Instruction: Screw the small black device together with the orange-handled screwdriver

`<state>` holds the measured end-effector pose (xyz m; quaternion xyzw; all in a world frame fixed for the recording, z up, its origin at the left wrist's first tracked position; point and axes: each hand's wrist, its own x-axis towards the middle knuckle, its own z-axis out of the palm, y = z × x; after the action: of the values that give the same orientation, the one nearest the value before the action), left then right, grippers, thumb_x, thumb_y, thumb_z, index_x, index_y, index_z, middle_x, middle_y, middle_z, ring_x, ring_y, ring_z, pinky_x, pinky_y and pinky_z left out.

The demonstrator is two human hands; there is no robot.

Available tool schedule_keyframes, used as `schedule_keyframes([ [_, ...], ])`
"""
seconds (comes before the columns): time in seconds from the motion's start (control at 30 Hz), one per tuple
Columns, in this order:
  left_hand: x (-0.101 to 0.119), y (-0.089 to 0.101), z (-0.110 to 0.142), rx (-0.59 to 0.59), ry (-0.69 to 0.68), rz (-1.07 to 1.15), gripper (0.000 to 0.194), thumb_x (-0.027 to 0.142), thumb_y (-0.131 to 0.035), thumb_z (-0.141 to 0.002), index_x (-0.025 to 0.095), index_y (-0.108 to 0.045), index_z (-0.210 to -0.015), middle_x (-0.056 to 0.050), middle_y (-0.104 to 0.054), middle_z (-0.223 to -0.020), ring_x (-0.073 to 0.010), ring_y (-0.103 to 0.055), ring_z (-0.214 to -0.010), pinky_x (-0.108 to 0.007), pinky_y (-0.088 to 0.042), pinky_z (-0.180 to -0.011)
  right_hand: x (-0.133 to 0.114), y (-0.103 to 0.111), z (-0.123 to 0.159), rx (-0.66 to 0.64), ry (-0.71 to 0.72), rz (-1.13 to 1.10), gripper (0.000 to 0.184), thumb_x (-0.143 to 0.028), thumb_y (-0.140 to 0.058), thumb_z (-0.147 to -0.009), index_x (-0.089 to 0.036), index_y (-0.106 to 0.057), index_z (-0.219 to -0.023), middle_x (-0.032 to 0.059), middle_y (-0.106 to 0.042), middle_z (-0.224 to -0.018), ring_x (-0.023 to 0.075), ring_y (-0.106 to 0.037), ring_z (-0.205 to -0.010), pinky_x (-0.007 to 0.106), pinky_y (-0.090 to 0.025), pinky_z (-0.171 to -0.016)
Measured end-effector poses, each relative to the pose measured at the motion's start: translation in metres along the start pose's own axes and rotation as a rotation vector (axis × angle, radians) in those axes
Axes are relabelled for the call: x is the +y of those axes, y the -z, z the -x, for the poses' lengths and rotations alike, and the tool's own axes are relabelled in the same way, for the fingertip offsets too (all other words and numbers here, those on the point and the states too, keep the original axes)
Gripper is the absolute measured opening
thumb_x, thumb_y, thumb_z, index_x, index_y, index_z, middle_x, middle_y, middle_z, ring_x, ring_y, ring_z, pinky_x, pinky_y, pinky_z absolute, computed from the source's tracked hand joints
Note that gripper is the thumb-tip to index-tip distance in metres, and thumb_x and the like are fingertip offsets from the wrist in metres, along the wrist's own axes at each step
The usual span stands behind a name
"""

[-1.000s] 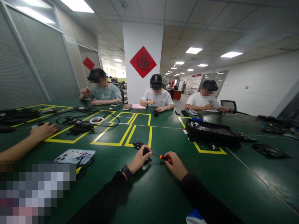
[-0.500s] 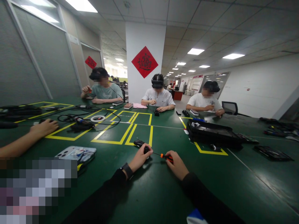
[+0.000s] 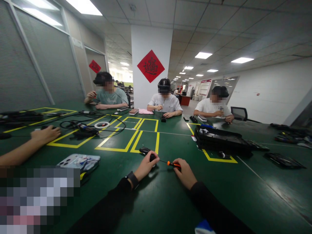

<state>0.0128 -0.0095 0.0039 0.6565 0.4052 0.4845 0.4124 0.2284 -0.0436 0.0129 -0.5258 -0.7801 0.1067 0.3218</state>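
Observation:
Over the green table (image 3: 156, 195), my right hand (image 3: 184, 172) is closed round the orange and black handle of a screwdriver (image 3: 173, 164). Its thin shaft points left toward my left hand (image 3: 145, 165). That hand, with a dark band on the wrist, grips a small black object (image 3: 152, 157); the fingers cover most of it, so its kind does not show. The screwdriver's tip reaches the left fingertips, and I cannot tell whether it touches the object. Just behind the left hand lies another black item (image 3: 144, 150).
A phone in a patterned case (image 3: 80, 161) lies at left, near a co-worker's arm (image 3: 40, 138). Cables and a white ring (image 3: 101, 125) lie beyond. A black open case (image 3: 221, 139) stands at right. Three co-workers sit across the table. Yellow tape (image 3: 114, 149) marks rectangles.
Both hands keep nearly the same place and grip. The camera view has shifted very slightly.

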Motion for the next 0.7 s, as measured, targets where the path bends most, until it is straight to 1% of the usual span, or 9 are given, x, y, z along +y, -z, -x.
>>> schedule_keyframes([
  [0.17,-0.0004,0.0001,0.0002,-0.025,-0.005,0.014,0.019,0.032,-0.052,-0.074,0.018,-0.049,-0.087,-0.001,-0.057,-0.085,-0.0136,-0.052,-0.077,-0.026,-0.041,-0.07,0.0032,-0.0009,-0.001,0.052,-0.014,0.044,0.021,-0.021,-0.052,-0.073,-0.019,-0.056,-0.093,0.0059,-0.057,-0.094,0.0207,-0.048,-0.092,0.034,-0.035,-0.083],
  [0.3,0.0005,0.0006,0.0004,-0.033,-0.017,0.021,0.016,0.029,-0.052,-0.075,0.019,-0.049,-0.086,-0.001,-0.057,-0.084,-0.0134,-0.052,-0.079,-0.026,-0.04,-0.074,0.005,0.0006,-0.001,0.004,-0.018,0.035,0.016,-0.022,-0.045,-0.078,-0.019,-0.058,-0.087,0.0053,-0.058,-0.091,0.0198,-0.049,-0.092,0.033,-0.036,-0.082],
  [0.4,0.001,0.0008,0.0008,-0.014,0.0,0.003,0.017,0.031,-0.053,-0.075,0.019,-0.049,-0.085,-0.001,-0.057,-0.085,-0.0134,-0.052,-0.078,-0.025,-0.04,-0.073,0.0038,0.0014,-0.0004,0.006,-0.008,0.024,0.016,-0.021,-0.047,-0.077,-0.019,-0.056,-0.089,0.0048,-0.057,-0.092,0.019,-0.05,-0.09,0.032,-0.037,-0.079],
  [0.47,0.0017,0.0005,0.0013,-0.015,0.013,-0.008,0.019,0.034,-0.053,-0.075,0.019,-0.049,-0.085,-0.001,-0.057,-0.085,-0.0134,-0.052,-0.077,-0.025,-0.041,-0.071,0.0025,0.001,-0.0001,0.014,-0.019,0.031,0.018,-0.022,-0.05,-0.075,-0.019,-0.055,-0.091,0.0046,-0.057,-0.092,0.0188,-0.05,-0.088,0.032,-0.037,-0.079],
  [0.57,0.0032,-0.0001,0.0019,-0.018,0.007,-0.018,0.019,0.033,-0.053,-0.075,0.018,-0.049,-0.086,-0.001,-0.057,-0.084,-0.0132,-0.052,-0.076,-0.025,-0.041,-0.071,0.0018,-0.0005,0.0,0.031,-0.057,0.049,0.026,-0.024,-0.053,-0.073,-0.019,-0.053,-0.099,0.0045,-0.058,-0.092,0.0193,-0.051,-0.089,0.035,-0.034,-0.084],
  [0.63,0.0039,-0.0004,0.0019,-0.014,0.005,-0.017,0.017,0.032,-0.052,-0.075,0.018,-0.049,-0.085,-0.001,-0.057,-0.084,-0.013,-0.053,-0.076,-0.025,-0.041,-0.072,0.0026,-0.0014,-0.0003,0.029,-0.077,0.062,0.027,-0.026,-0.051,-0.075,-0.019,-0.052,-0.101,0.005,-0.057,-0.095,0.0197,-0.05,-0.092,0.037,-0.032,-0.088],
  [0.7,0.0041,-0.0003,0.0018,-0.012,-0.002,-0.013,0.016,0.031,-0.051,-0.075,0.018,-0.049,-0.085,-0.001,-0.057,-0.084,-0.013,-0.053,-0.077,-0.026,-0.041,-0.073,0.0039,-0.0019,-0.0007,0.009,-0.078,0.081,0.021,-0.024,-0.045,-0.079,-0.02,-0.055,-0.096,0.0052,-0.057,-0.095,0.0196,-0.05,-0.094,0.037,-0.032,-0.088],
])
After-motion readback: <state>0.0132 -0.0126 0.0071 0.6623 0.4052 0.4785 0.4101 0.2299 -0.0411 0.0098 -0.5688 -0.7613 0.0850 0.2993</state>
